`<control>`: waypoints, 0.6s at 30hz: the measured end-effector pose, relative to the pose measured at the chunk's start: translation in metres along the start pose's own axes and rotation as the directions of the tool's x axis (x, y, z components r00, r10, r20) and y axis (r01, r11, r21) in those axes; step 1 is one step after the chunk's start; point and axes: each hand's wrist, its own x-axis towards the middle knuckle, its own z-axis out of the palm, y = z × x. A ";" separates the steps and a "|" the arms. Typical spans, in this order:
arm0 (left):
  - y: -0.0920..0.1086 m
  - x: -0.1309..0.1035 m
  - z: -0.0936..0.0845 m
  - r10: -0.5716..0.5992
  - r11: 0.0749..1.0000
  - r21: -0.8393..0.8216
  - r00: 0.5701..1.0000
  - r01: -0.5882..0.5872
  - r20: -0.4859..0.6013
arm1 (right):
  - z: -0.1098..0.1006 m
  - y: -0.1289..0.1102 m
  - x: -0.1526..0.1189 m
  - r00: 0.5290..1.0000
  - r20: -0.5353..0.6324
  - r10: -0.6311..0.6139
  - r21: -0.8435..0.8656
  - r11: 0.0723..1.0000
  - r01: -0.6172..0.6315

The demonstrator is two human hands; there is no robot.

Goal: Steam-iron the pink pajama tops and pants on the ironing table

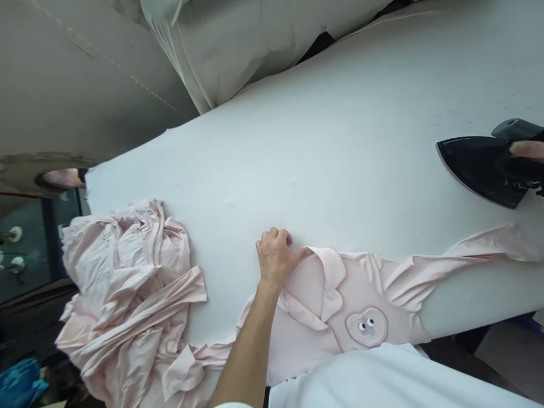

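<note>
A pale pink shirt (297, 345) with a scalloped collar and a heart-shaped patch with eyes lies along the near edge of the ironing board. My left hand (276, 255) is at its neckline, fingers curled, with the thumb on the collar edge. At the right edge of the view, my right hand (527, 150) is wrapped round the handle of a black iron (476, 164); only part of that hand shows. The iron's tip points left, over the board and apart from the shirt. One sleeve stretches right, wrinkled, below the iron.
A heap of crumpled pink garments (127, 294) lies on the left of the white ironing board (318, 158). Pale draped cloth (255, 45) stands beyond the far edge. A blue plastic bag (23, 382) is at the lower left.
</note>
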 end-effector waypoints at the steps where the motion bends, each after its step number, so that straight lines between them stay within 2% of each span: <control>1: 0.000 -0.001 0.000 -0.010 1.000 0.009 1.000 0.010 0.006 | -0.001 -0.016 -0.008 0.993 0.094 0.073 -0.177 0.983 -0.056; 2: 0.001 -0.002 -0.001 -0.017 1.000 0.021 1.000 0.017 0.010 | -0.002 -0.037 -0.020 0.978 0.177 0.114 -0.318 0.947 -0.052; 3: 0.001 -0.003 -0.001 -0.021 0.999 0.033 1.000 0.021 0.011 | -0.002 -0.062 -0.039 0.965 0.243 0.102 -0.387 0.922 0.000; 4: 0.002 -0.003 0.000 -0.021 0.999 0.043 1.000 0.020 0.007 | -0.001 -0.088 -0.062 0.955 0.294 0.042 -0.371 0.925 0.074; 6: 0.005 -0.002 0.002 -0.010 0.998 0.056 1.000 0.011 -0.008 | 0.002 -0.141 -0.124 0.922 0.381 -0.073 -0.213 0.963 0.164; 7: 0.006 -0.002 0.003 -0.005 0.998 0.060 1.000 0.006 -0.019 | 0.006 -0.164 -0.160 0.908 0.410 -0.085 -0.092 0.987 0.133; 9: 0.008 -0.002 0.004 0.005 0.998 0.065 0.999 -0.002 -0.046 | 0.019 -0.204 -0.234 0.901 0.429 -0.066 0.160 0.987 -0.005; 11: 0.006 -0.003 0.001 0.020 0.998 0.062 0.998 -0.015 -0.067 | 0.039 -0.231 -0.298 0.910 0.414 -0.009 0.290 0.949 -0.122; 12: 0.002 -0.005 -0.002 0.039 0.998 0.052 0.997 -0.036 -0.063 | 0.050 -0.241 -0.322 0.914 0.405 0.018 0.308 0.939 -0.155; 13: -0.004 -0.008 -0.006 0.066 0.997 0.030 0.997 -0.064 -0.042 | 0.062 -0.248 -0.338 0.916 0.398 0.040 0.298 0.939 -0.171; 15: -0.021 -0.016 -0.014 0.116 0.993 -0.039 0.992 -0.114 0.054 | 0.080 -0.256 -0.347 0.922 0.383 0.047 0.205 0.970 -0.134; 18: -0.045 -0.028 -0.021 0.084 0.987 -0.152 0.976 -0.053 0.202 | 0.090 -0.257 -0.313 0.914 0.404 -0.042 -0.094 0.992 0.087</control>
